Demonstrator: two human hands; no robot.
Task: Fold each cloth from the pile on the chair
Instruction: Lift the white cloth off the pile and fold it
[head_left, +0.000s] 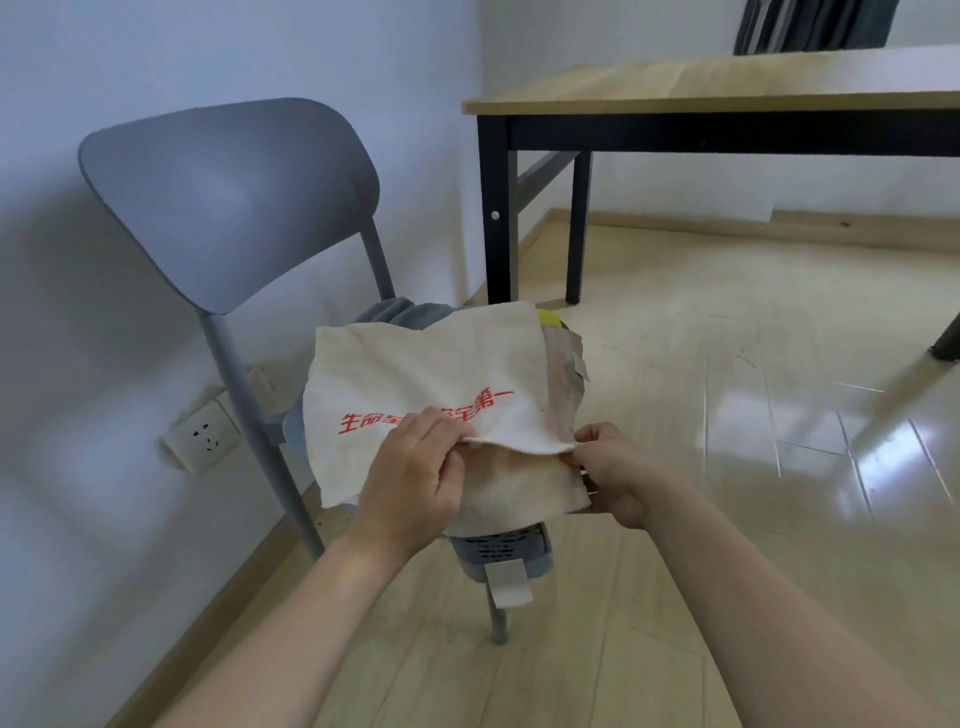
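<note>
Between both hands, over the chair (228, 197) seat: cream cloth (431, 374) with red printed characters, its near edge lifted. Left hand (415, 467) grips that edge from above, fingers curled over the fabric and covering the middle of the red print. Right hand (618, 467) pinches the same edge at its right corner, thumb and fingertips closed on the hem. From the two grips the cloth spreads away and to the left, draped over the pile (519, 483) beneath.

Directly under the grips: a tan, stained cloth, top of the pile, its near edge just below the right-hand fingers. Beyond the held cloth, grey fabric (405, 312) and a spot of yellow peek out; how many cloths lie in the pile cannot be told. Chair seat almost wholly covered; only its front rim and one leg show below the hands.

Both forearms bare, reaching forward from the lower frame, wrists roughly level, backs of hands facing up.

Farther out: wall socket (205, 434) left of the grip, wood-topped table (727, 88) with black legs beyond to the right, pale plank floor (727, 415).
</note>
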